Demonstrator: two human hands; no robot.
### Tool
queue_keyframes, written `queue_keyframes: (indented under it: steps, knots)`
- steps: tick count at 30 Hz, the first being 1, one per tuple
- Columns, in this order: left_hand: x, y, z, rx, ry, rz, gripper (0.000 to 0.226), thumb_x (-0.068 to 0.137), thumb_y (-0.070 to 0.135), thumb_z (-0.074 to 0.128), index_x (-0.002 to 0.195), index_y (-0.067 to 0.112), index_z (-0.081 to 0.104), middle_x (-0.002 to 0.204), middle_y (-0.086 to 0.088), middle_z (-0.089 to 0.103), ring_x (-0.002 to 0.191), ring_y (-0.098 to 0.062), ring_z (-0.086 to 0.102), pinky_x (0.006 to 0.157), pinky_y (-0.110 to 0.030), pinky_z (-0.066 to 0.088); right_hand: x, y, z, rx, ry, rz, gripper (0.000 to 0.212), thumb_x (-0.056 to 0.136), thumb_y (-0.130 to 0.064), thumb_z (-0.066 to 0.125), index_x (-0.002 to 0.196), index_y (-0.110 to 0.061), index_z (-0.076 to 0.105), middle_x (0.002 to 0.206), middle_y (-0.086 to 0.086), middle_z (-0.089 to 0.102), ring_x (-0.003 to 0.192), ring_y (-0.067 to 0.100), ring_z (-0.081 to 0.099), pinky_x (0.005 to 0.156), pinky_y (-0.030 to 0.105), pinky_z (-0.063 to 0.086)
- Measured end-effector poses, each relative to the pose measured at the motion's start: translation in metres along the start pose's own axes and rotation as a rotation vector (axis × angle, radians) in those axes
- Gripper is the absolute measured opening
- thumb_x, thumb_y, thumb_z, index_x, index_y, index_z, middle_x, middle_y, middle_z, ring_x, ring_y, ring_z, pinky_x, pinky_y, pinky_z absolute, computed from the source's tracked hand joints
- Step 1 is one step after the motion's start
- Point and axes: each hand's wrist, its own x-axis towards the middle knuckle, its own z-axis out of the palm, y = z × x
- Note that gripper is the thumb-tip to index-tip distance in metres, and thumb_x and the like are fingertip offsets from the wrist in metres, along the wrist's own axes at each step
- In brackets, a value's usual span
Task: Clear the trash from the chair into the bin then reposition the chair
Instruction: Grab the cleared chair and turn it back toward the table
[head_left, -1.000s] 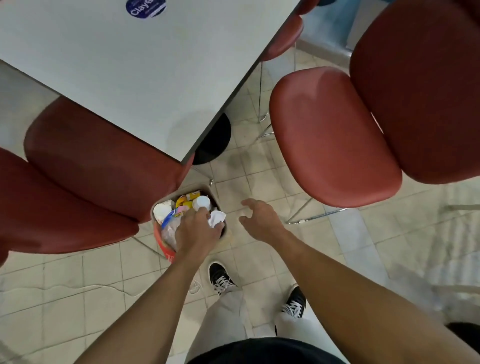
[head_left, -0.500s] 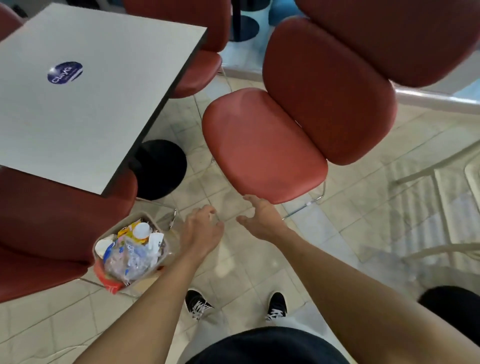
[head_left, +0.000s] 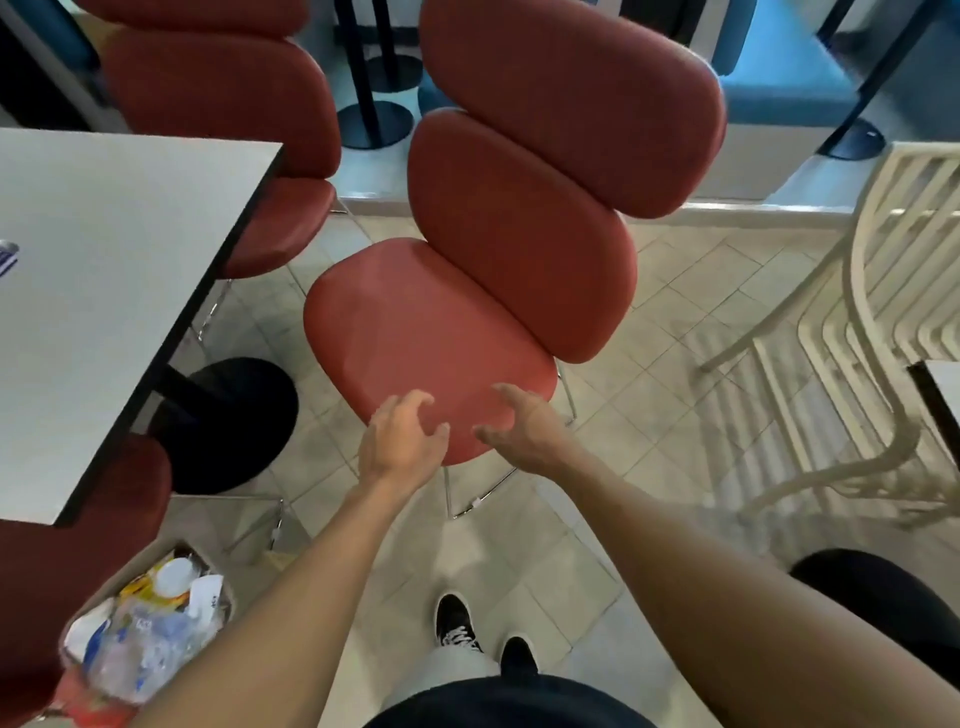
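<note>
Red chairs (head_left: 431, 332): three, maybe four | hands: left hand (head_left: 400, 447), right hand (head_left: 524, 426) | bin (head_left: 93, 691): one

The red padded chair (head_left: 431, 338) with thin metal legs stands upright on the tiled floor, its seat bare, just right of the table; the small bin (head_left: 140, 649), heaped with wrappers, cups and crumpled plastic, sits lower left.

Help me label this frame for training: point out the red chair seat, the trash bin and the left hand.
red chair seat (head_left: 415, 332), head view, middle of cushion.
trash bin (head_left: 210, 564), head view, upper rim.
left hand (head_left: 400, 447), head view, back of hand.
</note>
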Motion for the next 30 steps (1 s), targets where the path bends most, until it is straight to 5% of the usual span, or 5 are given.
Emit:
queue_keyframes:
  steps: [15, 21, 30]
  knots:
    - [0.104, 0.129, 0.022, -0.001, -0.016, 0.174, 0.032, 0.083, 0.034, 0.066, 0.113, 0.029, 0.058, 0.113, 0.003, 0.057, 0.113, -0.022, 0.053, 0.094, -0.034, 0.043, 0.079, 0.018, -0.129, 0.088, 0.238, -0.027, 0.055, 0.087, -0.049, 0.059, 0.135, -0.026, 0.048, 0.126, 0.004, 0.053, 0.114, 0.020, 0.054, 0.092, 0.029, 0.043]
    - [0.144, 0.202, 0.041, -0.087, 0.109, 0.186, 0.033, 0.081, 0.031, 0.069, 0.113, 0.025, 0.061, 0.107, 0.000, 0.060, 0.109, -0.023, 0.055, 0.092, -0.033, 0.042, 0.121, 0.023, -0.204, 0.109, 0.332, -0.175, 0.046, 0.086, -0.046, 0.060, 0.128, -0.028, 0.055, 0.119, -0.002, 0.053, 0.114, 0.017, 0.052, 0.100, 0.035, 0.044]
    - [0.184, 0.283, 0.055, -0.165, 0.211, 0.202, 0.033, 0.082, 0.030, 0.069, 0.113, 0.024, 0.062, 0.106, -0.001, 0.060, 0.105, -0.018, 0.057, 0.092, -0.033, 0.046, 0.159, 0.015, -0.301, 0.107, 0.434, -0.355, 0.035, 0.090, -0.037, 0.061, 0.122, -0.023, 0.062, 0.107, -0.008, 0.055, 0.093, 0.004, 0.052, 0.075, 0.010, 0.038]
